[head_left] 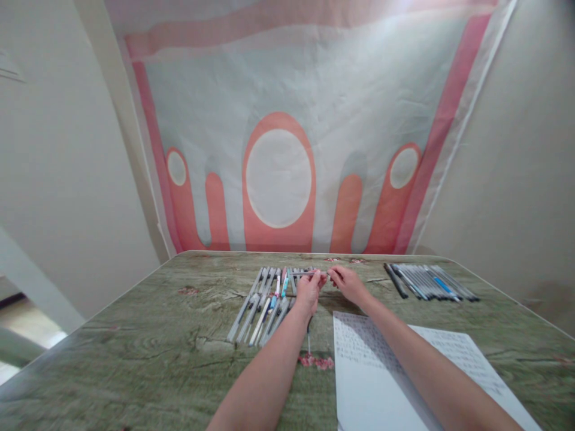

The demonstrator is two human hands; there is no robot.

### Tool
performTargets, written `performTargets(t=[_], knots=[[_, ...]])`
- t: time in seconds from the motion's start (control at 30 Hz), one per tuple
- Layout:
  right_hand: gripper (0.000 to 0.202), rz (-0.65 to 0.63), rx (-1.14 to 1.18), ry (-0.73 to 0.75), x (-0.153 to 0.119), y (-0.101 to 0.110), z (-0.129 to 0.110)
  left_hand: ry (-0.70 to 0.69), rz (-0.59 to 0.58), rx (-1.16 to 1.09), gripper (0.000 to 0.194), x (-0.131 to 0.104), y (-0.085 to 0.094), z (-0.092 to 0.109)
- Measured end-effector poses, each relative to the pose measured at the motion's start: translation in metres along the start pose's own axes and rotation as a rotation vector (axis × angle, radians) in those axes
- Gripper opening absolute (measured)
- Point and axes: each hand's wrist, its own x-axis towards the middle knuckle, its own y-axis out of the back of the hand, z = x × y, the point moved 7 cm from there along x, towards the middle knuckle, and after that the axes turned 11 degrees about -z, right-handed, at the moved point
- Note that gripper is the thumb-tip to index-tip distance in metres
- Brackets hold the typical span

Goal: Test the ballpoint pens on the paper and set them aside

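Note:
My left hand is closed round a slim grey pen, held level above the table. The fingers of my right hand are pinched at the right end of the same pen, close to the left fingertips. Beneath and left of my left hand lie several pens in two rough rows, mostly clear or grey, with a few blue and teal ones among them. My left hand and forearm hide part of these rows. A dark, thin pen-like piece lies beside my left wrist.
An open notebook with handwritten lines lies at the front right, under my right forearm. Farther right, a neat row of several pens includes black ones and a blue one. The wood-patterned table reaches a printed hanging behind.

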Motion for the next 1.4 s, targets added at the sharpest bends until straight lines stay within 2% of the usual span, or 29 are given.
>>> performTargets(t=[0.1, 0.23, 0.63, 0.8, 1.1, 1.4], knots=[[0.034, -0.012, -0.022, -0.029, 0.000, -0.001, 0.003, 0.014, -0.024, 0.027, 0.018, 0.000, -0.001, -0.001], [0.040, -0.059, 0.079, -0.080, 0.002, -0.006, 0.012, 0.023, -0.011, 0.030, 0.019, 0.000, 0.000, -0.001], [0.032, -0.109, 0.090, -0.053, 0.004, -0.011, 0.018, -0.031, 0.070, 0.065, 0.020, 0.000, 0.006, 0.002], [0.028, -0.088, 0.078, -0.020, 0.004, -0.010, 0.016, -0.033, 0.086, 0.090, 0.023, 0.000, 0.008, 0.003], [0.022, -0.005, -0.076, 0.093, 0.003, -0.004, -0.002, -0.008, 0.088, 0.129, 0.027, -0.002, 0.008, 0.007], [0.028, -0.053, -0.133, 0.059, 0.001, -0.003, -0.003, 0.019, 0.068, 0.203, 0.028, -0.003, 0.004, 0.008]])
